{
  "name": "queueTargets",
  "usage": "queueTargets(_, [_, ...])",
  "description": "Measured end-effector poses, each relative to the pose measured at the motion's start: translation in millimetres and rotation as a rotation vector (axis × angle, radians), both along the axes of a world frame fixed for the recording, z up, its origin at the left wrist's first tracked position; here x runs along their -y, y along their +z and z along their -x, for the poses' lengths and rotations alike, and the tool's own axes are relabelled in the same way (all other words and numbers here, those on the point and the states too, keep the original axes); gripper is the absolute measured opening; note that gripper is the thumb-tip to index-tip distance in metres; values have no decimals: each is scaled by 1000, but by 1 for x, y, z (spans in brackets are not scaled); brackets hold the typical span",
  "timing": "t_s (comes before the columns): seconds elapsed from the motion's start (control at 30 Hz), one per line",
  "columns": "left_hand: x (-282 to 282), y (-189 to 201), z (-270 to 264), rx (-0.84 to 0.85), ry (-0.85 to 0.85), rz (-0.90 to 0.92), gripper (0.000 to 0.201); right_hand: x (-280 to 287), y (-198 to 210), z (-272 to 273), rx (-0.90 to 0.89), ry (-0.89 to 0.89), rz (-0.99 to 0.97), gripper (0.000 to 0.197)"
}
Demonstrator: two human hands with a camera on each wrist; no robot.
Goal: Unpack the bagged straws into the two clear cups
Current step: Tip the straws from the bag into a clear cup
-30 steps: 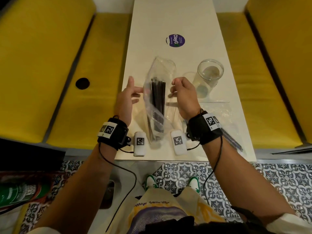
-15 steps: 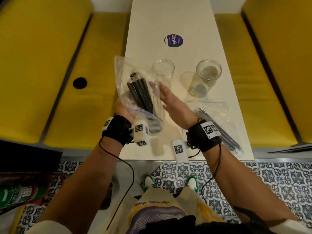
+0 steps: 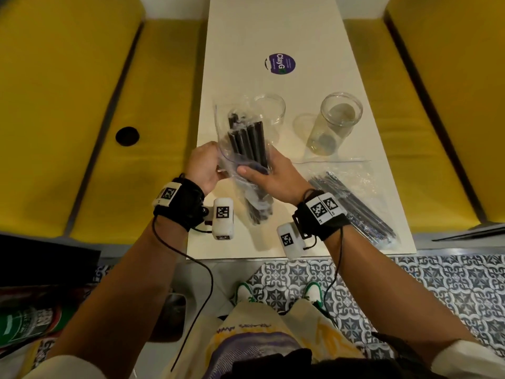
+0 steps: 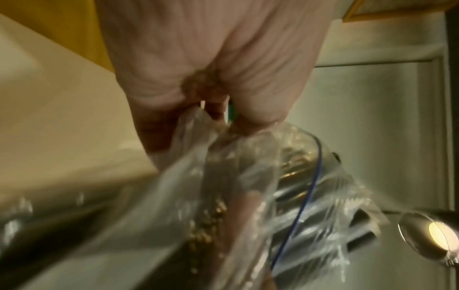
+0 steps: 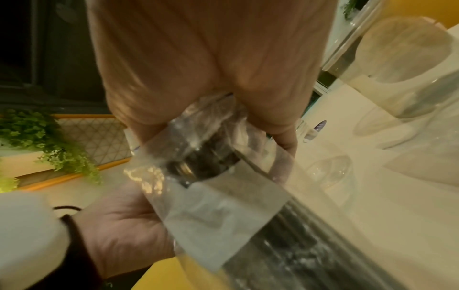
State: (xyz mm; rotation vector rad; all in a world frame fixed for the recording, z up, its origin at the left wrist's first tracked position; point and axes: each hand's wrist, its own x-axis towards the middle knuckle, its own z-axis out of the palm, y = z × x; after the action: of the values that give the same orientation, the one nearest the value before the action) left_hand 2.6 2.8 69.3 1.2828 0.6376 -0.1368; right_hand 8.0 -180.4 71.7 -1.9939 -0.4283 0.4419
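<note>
Above the near part of the white table (image 3: 246, 36) I hold a clear zip bag (image 3: 240, 165) of thick black straws (image 3: 247, 139), their ends pointing away from me. My left hand (image 3: 216, 170) pinches the bag's left edge (image 4: 223, 127). My right hand (image 3: 254, 170) grips the bundle through the plastic (image 5: 211, 141), thumb across the front. One clear cup (image 3: 273, 110) stands just behind the bag, partly hidden by it. The other clear cup (image 3: 340, 119) stands to its right.
A second clear bag of thin dark straws (image 3: 352, 203) lies at the table's near right corner. A purple round sticker (image 3: 280, 64) sits farther up the table. Yellow benches (image 3: 68, 77) flank the table; the left one has a black hole (image 3: 127, 135).
The bag has swung from leaning left to pointing straight away from me. My right hand, open half a second ago, now grips the straws; my left hand has shifted to the bag's edge.
</note>
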Motion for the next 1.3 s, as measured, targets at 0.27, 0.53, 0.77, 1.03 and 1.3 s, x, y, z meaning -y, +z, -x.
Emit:
queueTargets(0.27, [10,-11,0,51,-129,-75,50,11,-5,-7,-24,-183,-250,71])
queueTargets(0.53, [56,5,3,268,-237,-232,37,34,-4,-38,-193,-292,-386,68])
queueTargets(0.77, [82,11,-17,287,-315,-57,40,53,12,-60,-14,7,-76,58])
queueTargets(1.03, [110,-9,-29,172,157,252,43,91,22,-74,123,95,-136,57])
queueTargets(1.3, [135,-4,-32,194,75,143,52,85,10,-72,166,-58,-118,21])
